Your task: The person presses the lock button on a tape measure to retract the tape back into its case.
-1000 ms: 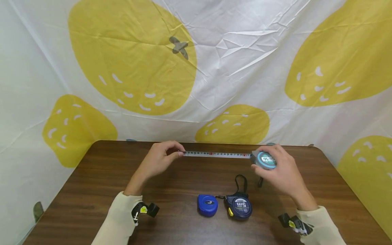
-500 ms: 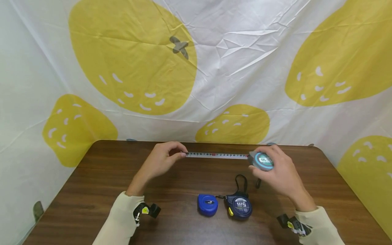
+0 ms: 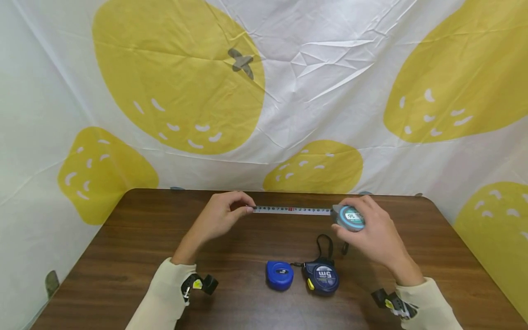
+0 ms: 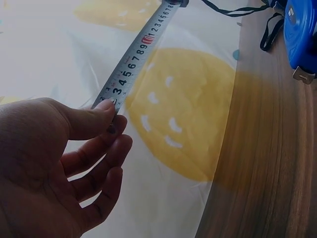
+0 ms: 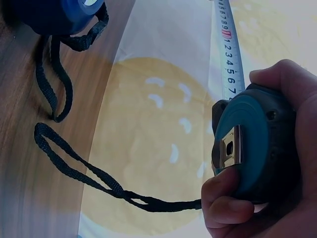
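My right hand (image 3: 373, 233) grips the case of a grey and teal tape measure (image 3: 349, 217). Its metal belt clip and a dangling black wrist strap (image 5: 79, 171) show in the right wrist view. From the case a white, numbered blade (image 3: 293, 211) stretches straight across to my left hand (image 3: 216, 215). Thumb and index finger of that hand pinch the blade's end, as the left wrist view shows near the low numbers; the other fingers are loosely bent. The held tape is up over the back of the table.
On the brown wooden table (image 3: 123, 275), a blue tape measure (image 3: 279, 276) lies just left of a dark navy tape measure (image 3: 323, 278) with a yellow button and black strap loop. A white cloth with yellow fruit prints (image 3: 177, 82) hangs behind the table.
The case in my right hand has come left and the left hand has shifted slightly right. The stretch of blade between them is shorter. The two tape measures on the table have not moved.
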{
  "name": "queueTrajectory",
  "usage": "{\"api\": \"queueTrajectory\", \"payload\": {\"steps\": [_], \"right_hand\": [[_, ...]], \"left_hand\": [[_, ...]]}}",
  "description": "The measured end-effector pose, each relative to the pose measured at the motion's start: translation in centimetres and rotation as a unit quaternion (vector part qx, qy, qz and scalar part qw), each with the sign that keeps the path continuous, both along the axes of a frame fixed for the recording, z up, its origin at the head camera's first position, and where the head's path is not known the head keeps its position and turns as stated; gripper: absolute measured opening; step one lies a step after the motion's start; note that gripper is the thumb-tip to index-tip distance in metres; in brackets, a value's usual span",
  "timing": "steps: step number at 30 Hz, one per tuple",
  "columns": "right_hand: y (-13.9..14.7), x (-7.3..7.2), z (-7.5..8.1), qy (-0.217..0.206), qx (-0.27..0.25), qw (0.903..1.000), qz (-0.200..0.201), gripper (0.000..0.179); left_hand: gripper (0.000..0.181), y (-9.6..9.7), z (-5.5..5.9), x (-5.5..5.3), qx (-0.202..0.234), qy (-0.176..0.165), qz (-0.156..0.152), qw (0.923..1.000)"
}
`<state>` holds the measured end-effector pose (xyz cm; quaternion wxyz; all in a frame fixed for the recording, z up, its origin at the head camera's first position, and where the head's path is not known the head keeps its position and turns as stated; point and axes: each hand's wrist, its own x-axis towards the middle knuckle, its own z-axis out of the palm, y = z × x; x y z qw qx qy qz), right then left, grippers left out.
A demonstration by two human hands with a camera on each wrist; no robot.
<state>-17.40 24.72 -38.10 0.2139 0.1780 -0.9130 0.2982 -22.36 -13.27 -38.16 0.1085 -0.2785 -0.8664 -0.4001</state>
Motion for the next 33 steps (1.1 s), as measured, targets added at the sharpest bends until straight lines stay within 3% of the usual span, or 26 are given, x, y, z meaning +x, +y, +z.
{"api": "queueTrajectory", "payload": {"steps": [33], "right_hand": [[-1.4,1.0,0.0,-0.009,0.016,0.9998,0.012,0.05]], "left_hand": [[0.004,1.5,0.1,0.8,-0.006,0.003,-0.019,0.9998]]}}
